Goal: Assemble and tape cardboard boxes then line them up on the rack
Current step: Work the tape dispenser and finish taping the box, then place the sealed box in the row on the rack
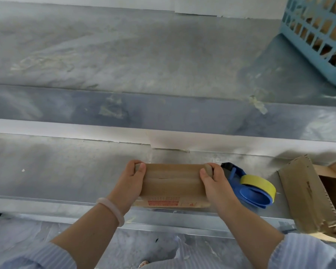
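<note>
A blue tape dispenser [248, 189] lies on its side on the lower grey metal shelf [66, 171] of the rack, loaded with a roll of yellow tape [260, 182]. Just to the left of the dispenser is a small brown cardboard box [173, 181], near the shelf's front edge. Its top flaps are folded shut, with a thin seam showing along the middle and red print on the side facing the person. Whether it rests on the shelf or is held slightly above it cannot be told. The right hand [216, 183] grips the end of the box nearest the dispenser, thumb lying on top and fingers curled over the far corner, its knuckles close against the dispenser's nose. The left hand [131, 183] grips the end farther from the dispenser in the same way, thumb on top and fingers wrapped round the far corner. A pale bracelet [113, 210] sits on the left wrist, and light striped sleeves [308, 253] cover both upper forearms. To the right of the dispenser stands a second cardboard box [303, 195], open, with its flaps up and its inside partly visible. Well above and behind the dispenser, on the upper shelf, is a light blue plastic basket [308, 35] with a latticed wall, brown shapes showing through its holes.
</note>
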Available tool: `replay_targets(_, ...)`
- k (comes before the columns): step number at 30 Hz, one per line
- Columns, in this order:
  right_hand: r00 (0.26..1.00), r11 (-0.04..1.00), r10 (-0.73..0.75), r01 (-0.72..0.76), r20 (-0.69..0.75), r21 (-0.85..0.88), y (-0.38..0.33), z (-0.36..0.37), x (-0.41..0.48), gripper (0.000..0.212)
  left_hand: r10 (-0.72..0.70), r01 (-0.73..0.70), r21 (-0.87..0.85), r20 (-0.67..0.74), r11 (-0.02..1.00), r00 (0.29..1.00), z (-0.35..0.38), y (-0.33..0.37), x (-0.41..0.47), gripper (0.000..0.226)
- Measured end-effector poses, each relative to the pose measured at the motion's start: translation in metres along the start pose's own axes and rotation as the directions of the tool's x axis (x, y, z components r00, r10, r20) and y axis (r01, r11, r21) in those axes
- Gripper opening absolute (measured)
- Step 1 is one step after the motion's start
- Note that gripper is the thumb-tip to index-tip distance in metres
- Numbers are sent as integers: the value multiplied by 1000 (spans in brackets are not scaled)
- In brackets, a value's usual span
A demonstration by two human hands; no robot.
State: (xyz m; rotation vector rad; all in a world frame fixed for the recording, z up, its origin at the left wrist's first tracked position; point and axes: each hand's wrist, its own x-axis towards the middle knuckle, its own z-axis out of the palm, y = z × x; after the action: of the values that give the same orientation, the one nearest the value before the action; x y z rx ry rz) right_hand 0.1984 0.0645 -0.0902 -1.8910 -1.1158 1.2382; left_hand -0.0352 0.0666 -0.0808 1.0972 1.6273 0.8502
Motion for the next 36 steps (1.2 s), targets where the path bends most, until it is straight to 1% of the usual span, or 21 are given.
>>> replay_targets(3,1000,1000,3,-3,17,13,0,-3,0,18,-33,32,-49,0,998,999,-2,-1,1,26)
replay_targets(5,1000,1000,-2,1,17,21,-1,-4,-1,20,-90,92,-147,20,985,996,-4,0,0,28)
replay_targets(7,1000,999,5,-5,12,43,-3,-4,-3,22,-112,121,-227,50,966,992,-6,1,-3,28)
replay_targets(8,1000,999,7,-7,1,43,-3,-3,-3,25,-89,93,-225,30,970,996,-8,0,-4,30)
replay_targets(9,1000,999,-1,2,-19,32,-3,-2,-4,30,-42,37,-191,-21,981,999,-8,-2,-6,33)
replay_targets(10,999,1000,-13,14,-44,17,-2,-2,-5,35,18,-28,-144,-72,989,997,-9,-3,-8,34)
replay_targets(11,997,1000,-25,25,-67,6,0,-2,-7,38,77,-87,-102,-91,991,993,-10,-3,-12,33)
replay_targets(12,996,999,-33,33,-85,2,1,-1,-8,40,129,-133,-69,-60,989,990,-11,-4,-17,32)
replay_targets(13,994,999,-36,36,-100,3,2,-2,-10,40,166,-165,-49,16,985,986,-14,-6,-22,37)
replay_targets(14,993,999,-34,36,-116,13,3,-2,-11,39,184,-181,-41,117,983,976,-19,-9,-27,50)
replay_targets(16,989,997,-29,39,-146,66,4,-5,-13,34,198,-197,-35,300,980,933,-30,-20,-36,90)
replay_targets(17,988,995,-29,43,-155,87,5,-6,-13,31,213,-222,-14,354,975,911,-34,-25,-41,106)
replay_targets(18,987,994,-38,53,-153,91,5,-7,-13,28,240,-268,24,373,963,896,-37,-30,-47,114)
replay_targets(19,989,994,-55,68,-141,86,5,-8,-13,26,272,-312,55,361,949,892,-38,-34,-53,114)
replay_targets(22,989,988,-128,133,-69,81,-1,-8,-13,28,344,-362,47,215,931,914,-36,-39,-72,95)
replay_targets(24,980,976,-197,199,-27,90,-9,-4,-13,28,347,-351,47,77,935,935,-40,-42,-86,91)
replay_targets(26,958,952,-287,283,21,114,-20,3,-15,25,332,-328,60,-72,943,941,-49,-46,-100,92)
replay_targets(28,927,928,-363,351,95,128,-33,17,-21,25,324,-315,73,-208,946,923,-63,-51,-116,95)
replay_targets(30,879,897,-440,421,185,131,-47,37,-29,28,306,-300,69,-326,951,895,-82,-54,-132,97)
replay_targets(33,793,847,-529,514,301,135,-65,77,-43,37,282,-295,44,-460,954,842,-116,-59,-148,97)
replay_targets(36,736,812,-570,574,365,108,-84,124,-58,44,254,-268,60,-564,962,786,-155,-68,-158,90)
